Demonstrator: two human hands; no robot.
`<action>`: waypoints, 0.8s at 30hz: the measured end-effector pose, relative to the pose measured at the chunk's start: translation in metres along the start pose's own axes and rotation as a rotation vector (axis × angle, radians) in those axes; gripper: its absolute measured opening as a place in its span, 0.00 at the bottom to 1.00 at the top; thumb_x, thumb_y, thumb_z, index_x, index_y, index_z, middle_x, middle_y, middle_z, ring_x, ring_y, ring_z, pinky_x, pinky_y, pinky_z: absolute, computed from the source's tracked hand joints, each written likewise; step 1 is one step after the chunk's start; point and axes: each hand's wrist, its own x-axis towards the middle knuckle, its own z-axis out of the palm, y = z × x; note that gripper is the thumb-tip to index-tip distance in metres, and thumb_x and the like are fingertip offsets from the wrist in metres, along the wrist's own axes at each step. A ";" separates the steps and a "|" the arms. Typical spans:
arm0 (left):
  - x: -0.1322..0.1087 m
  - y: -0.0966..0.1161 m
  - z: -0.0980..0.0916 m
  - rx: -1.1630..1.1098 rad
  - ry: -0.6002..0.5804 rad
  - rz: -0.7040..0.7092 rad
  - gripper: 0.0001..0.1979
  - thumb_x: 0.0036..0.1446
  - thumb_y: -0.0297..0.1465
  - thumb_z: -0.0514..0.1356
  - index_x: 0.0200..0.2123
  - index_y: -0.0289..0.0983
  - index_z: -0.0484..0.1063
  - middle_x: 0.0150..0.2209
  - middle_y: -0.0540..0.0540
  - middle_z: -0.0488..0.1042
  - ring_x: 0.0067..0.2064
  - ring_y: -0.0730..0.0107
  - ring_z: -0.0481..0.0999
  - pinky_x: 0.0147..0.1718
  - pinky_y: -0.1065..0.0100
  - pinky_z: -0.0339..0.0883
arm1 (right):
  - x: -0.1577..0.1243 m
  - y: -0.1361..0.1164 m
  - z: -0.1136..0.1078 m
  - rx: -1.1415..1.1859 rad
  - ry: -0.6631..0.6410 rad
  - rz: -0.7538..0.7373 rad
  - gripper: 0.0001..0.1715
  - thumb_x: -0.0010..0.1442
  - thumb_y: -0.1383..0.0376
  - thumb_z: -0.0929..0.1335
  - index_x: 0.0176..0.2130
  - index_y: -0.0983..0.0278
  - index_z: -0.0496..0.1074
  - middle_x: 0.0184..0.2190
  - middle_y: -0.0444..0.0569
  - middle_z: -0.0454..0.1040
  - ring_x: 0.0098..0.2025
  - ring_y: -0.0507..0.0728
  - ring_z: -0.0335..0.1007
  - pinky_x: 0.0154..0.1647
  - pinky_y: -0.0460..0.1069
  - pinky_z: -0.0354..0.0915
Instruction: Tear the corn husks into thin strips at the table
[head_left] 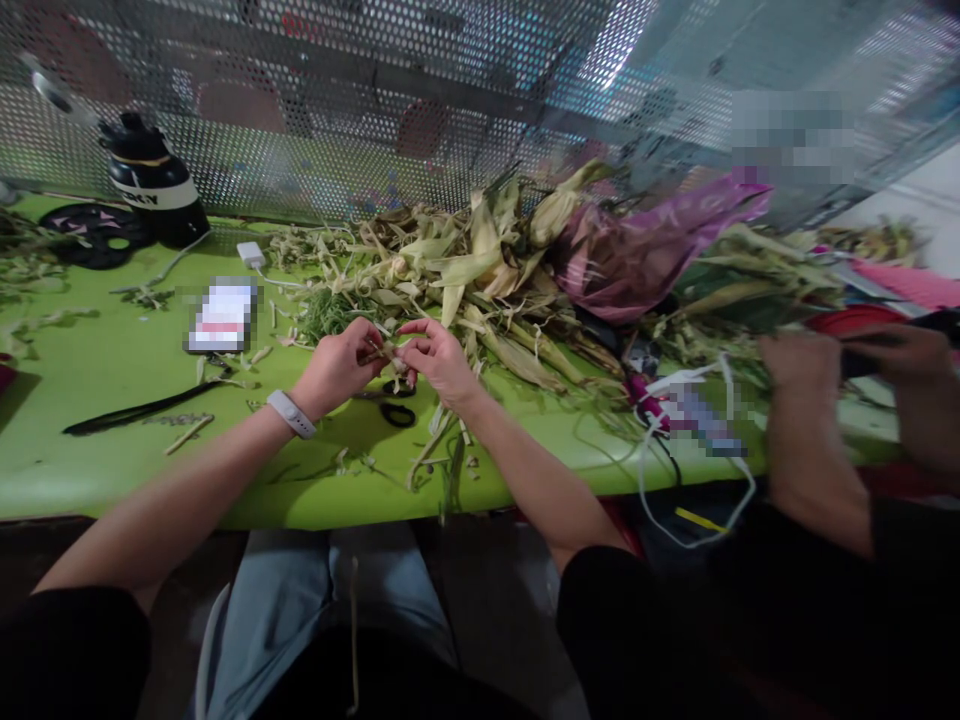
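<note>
My left hand (341, 368), with a pale wristband (291, 412), has its fingers pinched together over the green table. Opposite it, my right hand (444, 368) is also closed, thumb and fingertips meeting the left ones. Between them is a small pale piece of corn husk (394, 358), partly hidden by the fingers. Right below lie black-handled scissors (397, 412), partly covered by the hands. A heap of dried corn husks (480, 255) spreads behind, with a tuft of thin green sprigs (337, 312) beside my left hand.
A phone (221, 318), black strap (146, 408) and black bottle (154, 180) are left. A purple plastic bag (645, 250) sits in the husks. To the right are a white cable (645, 490) and a co-worker's hands (802, 360). Perforated metal (337, 110) stands behind the table (300, 500).
</note>
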 end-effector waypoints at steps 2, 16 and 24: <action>0.000 0.000 0.000 0.002 0.008 0.012 0.10 0.51 0.33 0.64 0.35 0.39 0.66 0.30 0.48 0.76 0.33 0.67 0.77 0.32 0.70 0.66 | 0.001 0.001 0.000 0.002 -0.002 -0.024 0.28 0.47 0.54 0.76 0.40 0.61 0.62 0.19 0.32 0.69 0.15 0.45 0.62 0.16 0.42 0.60; 0.002 -0.003 -0.001 0.026 -0.025 0.010 0.12 0.52 0.31 0.64 0.38 0.39 0.65 0.30 0.47 0.79 0.33 0.65 0.79 0.31 0.70 0.66 | 0.003 0.001 -0.008 -0.060 -0.119 -0.098 0.28 0.49 0.55 0.76 0.44 0.60 0.64 0.28 0.39 0.73 0.27 0.50 0.72 0.34 0.50 0.73; 0.001 -0.007 -0.002 -0.002 -0.130 0.103 0.11 0.55 0.35 0.63 0.39 0.38 0.68 0.34 0.46 0.80 0.35 0.66 0.80 0.35 0.70 0.68 | 0.002 -0.004 -0.011 -0.107 -0.029 -0.115 0.19 0.51 0.57 0.72 0.41 0.62 0.67 0.31 0.41 0.70 0.28 0.49 0.68 0.32 0.47 0.69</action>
